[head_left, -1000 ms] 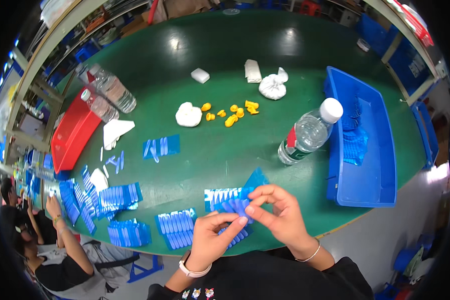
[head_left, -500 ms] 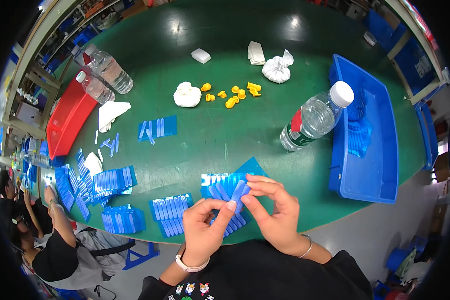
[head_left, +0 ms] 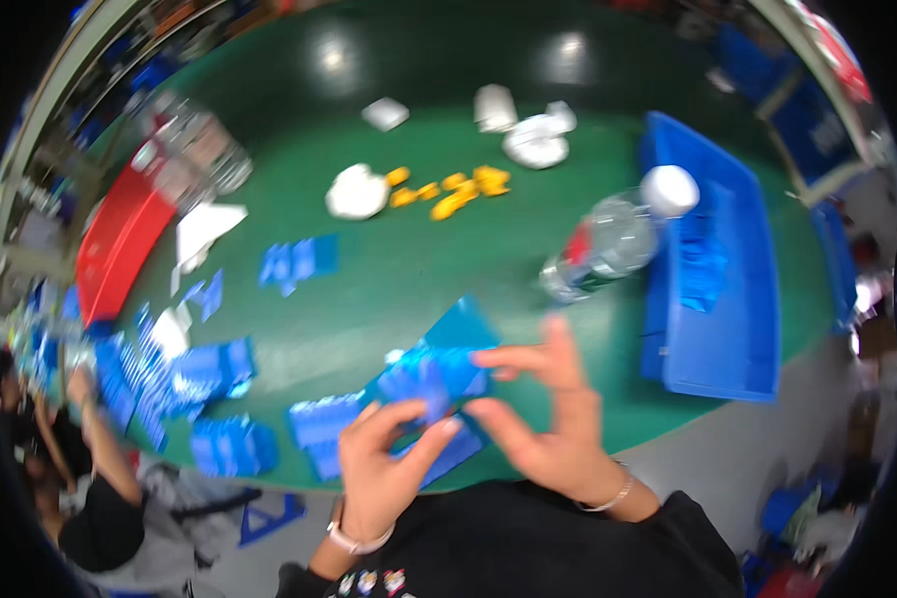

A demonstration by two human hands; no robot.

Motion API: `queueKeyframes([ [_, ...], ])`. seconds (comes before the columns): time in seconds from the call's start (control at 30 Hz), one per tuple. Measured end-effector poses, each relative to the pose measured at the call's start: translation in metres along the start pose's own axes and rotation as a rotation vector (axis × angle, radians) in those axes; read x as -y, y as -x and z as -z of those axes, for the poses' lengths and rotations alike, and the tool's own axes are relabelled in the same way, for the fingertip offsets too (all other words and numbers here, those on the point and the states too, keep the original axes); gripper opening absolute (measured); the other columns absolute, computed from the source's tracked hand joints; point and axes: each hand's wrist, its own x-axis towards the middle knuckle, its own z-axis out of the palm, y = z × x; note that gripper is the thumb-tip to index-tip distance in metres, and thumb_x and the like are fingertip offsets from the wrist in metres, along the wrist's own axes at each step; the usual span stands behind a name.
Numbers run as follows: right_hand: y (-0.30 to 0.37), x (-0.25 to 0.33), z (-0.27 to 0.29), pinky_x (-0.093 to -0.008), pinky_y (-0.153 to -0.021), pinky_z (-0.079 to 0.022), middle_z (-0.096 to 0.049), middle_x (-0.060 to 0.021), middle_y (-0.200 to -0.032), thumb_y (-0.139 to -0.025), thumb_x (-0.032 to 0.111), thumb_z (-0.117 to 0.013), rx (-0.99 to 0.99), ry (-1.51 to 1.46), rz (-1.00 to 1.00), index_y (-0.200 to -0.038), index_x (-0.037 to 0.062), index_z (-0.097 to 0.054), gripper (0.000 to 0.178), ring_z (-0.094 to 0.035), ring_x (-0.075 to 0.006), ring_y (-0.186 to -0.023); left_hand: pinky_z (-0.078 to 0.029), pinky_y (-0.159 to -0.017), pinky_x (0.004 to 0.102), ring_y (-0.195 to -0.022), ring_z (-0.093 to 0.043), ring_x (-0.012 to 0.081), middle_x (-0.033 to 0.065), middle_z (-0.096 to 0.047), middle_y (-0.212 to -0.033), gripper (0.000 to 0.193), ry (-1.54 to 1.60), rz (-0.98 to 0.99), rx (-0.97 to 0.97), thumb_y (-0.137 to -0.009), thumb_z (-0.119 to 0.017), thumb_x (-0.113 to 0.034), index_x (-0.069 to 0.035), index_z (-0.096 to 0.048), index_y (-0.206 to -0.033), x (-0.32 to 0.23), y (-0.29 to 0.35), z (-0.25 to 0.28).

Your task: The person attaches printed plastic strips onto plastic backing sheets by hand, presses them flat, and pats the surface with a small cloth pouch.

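Note:
Motion blurs the view. My left hand (head_left: 394,458) is closed in a pinch, thumb and index finger around a small blue oblong strip (head_left: 434,394). Just to the right is my right hand (head_left: 558,424), with its thumb and fingers spread and nothing visible between them. Beneath and beyond both hands lie blue film sheets (head_left: 460,324) bearing similar strips, partly covered by my fingers. Another sheet of blue strips (head_left: 324,419) lies left of my left hand.
A large water bottle (head_left: 608,244) stands before a blue bin (head_left: 723,374) at right. Yellow pieces (head_left: 450,204) and white bundles (head_left: 357,192) lie mid-table. Blue stacks (head_left: 231,446), a red bin (head_left: 120,249) and bottles (head_left: 204,145) are at left. A co-worker's arm (head_left: 105,434) reaches in.
My right hand has let go of the blue strip and opened, its fingers spreading. My left hand has shifted slightly left and keeps its pinch. The whole view has shifted and blurred.

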Motion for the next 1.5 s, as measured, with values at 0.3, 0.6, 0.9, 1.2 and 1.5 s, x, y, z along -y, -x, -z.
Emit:
queueKeyframes([
  [0.3, -0.008, -0.006, -0.005, -0.0339, -0.077, -0.037, -0.058, 0.0004, -0.098, -0.070, 0.014, -0.064, 0.107, 0.255, 0.430, -0.128, 0.0032, -0.043, 0.063, -0.048, -0.0188, -0.088, -0.043, -0.063, 0.0218, -0.070, -0.053, 0.0102, 0.0048, -0.057, -0.079, 0.010, -0.157, -0.120, 0.200, -0.079, -0.063, -0.002, 0.000, -0.058, -0.087, 0.012, 0.010, 0.001],
  [0.6, 0.000, -0.008, 0.017, -0.0354, -0.076, -0.037, -0.061, -0.0101, -0.093, -0.078, 0.035, -0.063, 0.192, 0.031, 0.300, -0.132, 0.0071, -0.037, 0.066, -0.057, -0.0229, -0.085, -0.039, -0.059, 0.0223, -0.066, -0.048, 0.0097, 0.0014, -0.054, -0.073, 0.010, -0.144, -0.143, 0.225, -0.078, -0.065, -0.004, -0.001, -0.059, -0.086, -0.007, 0.011, -0.007],
  [0.9, -0.008, -0.012, 0.029, -0.0353, -0.074, -0.037, -0.060, -0.0117, -0.091, -0.077, 0.036, -0.062, 0.314, -0.052, 0.413, -0.131, 0.0054, -0.039, 0.066, -0.056, -0.0261, -0.078, -0.042, -0.059, 0.0288, -0.064, -0.052, 0.0184, 0.0092, -0.058, -0.074, 0.015, -0.390, -0.325, 0.219, -0.074, -0.070, -0.006, -0.001, -0.062, -0.085, -0.011, 0.012, -0.005],
  [1.2, -0.010, -0.013, 0.028, -0.0322, -0.070, -0.041, -0.055, -0.0016, -0.080, -0.076, 0.013, -0.061, 0.131, 0.308, 0.664, -0.126, -0.0034, -0.043, 0.056, -0.052, -0.0190, -0.072, -0.042, -0.058, 0.0249, -0.064, -0.051, 0.0117, 0.0050, -0.058, -0.072, 0.013, -0.426, -0.175, 0.219, -0.075, -0.069, -0.004, 0.001, -0.062, -0.085, -0.010, 0.008, 0.001],
  [1.5, 0.002, -0.016, 0.036, -0.0292, -0.060, -0.046, -0.066, -0.0061, -0.096, -0.067, -0.003, -0.068, -0.246, 0.325, 0.373, -0.106, 0.0032, -0.057, 0.041, -0.062, -0.0178, -0.074, -0.044, -0.088, 0.0493, -0.108, -0.051, 0.0411, 0.0268, -0.036, -0.130, 0.039, 0.971, 0.232, 0.289, -0.092, -0.043, -0.019, -0.017, -0.038, -0.130, 0.004, -0.012, -0.008],
])
